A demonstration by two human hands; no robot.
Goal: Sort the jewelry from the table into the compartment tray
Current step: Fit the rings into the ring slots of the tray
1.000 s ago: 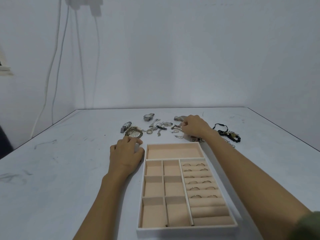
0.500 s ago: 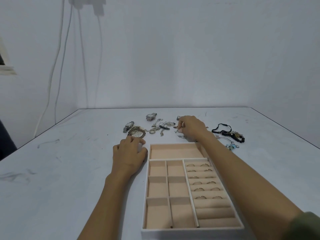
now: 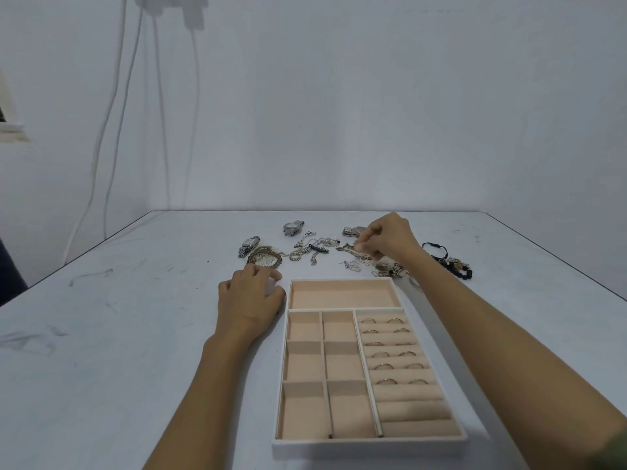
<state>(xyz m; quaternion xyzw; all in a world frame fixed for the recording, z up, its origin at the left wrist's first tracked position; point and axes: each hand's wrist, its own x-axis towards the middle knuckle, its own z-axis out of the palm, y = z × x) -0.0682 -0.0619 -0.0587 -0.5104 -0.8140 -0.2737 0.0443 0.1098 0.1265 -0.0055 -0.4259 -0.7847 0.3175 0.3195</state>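
The compartment tray point(image 3: 369, 447) sits on the white table point(image 3: 118, 334) near the person, between the two forearms; its right column of padded rolls holds rings point(image 3: 395, 321) set in pairs, row after row, and pale square compartments fill its left side, with one wide compartment across the far end. The jewelry lies loose on the table just beyond the tray's far edge; a tangle of silver chains point(image 3: 314, 249) is in the middle, a coiled bracelet point(image 3: 266, 259) and a square watch point(image 3: 249, 245) are to the left, a round watch point(image 3: 293, 228) is farther back, and a black beaded bracelet point(image 3: 451, 262) is off to the right. The right hand point(image 3: 390, 239) reaches over the pile, fingers curled, thumb and fingertips pinching a gold-toned chain point(image 3: 351, 250); a third watch point(image 3: 351, 231) shows partly behind it. The left hand point(image 3: 249, 300) rests palm down on the table, just beside the tray's far-left corner, fingers relaxed and grasping nothing, fingertips near the coiled bracelet. Cables point(image 3: 112, 130) hang down the far wall on the left.
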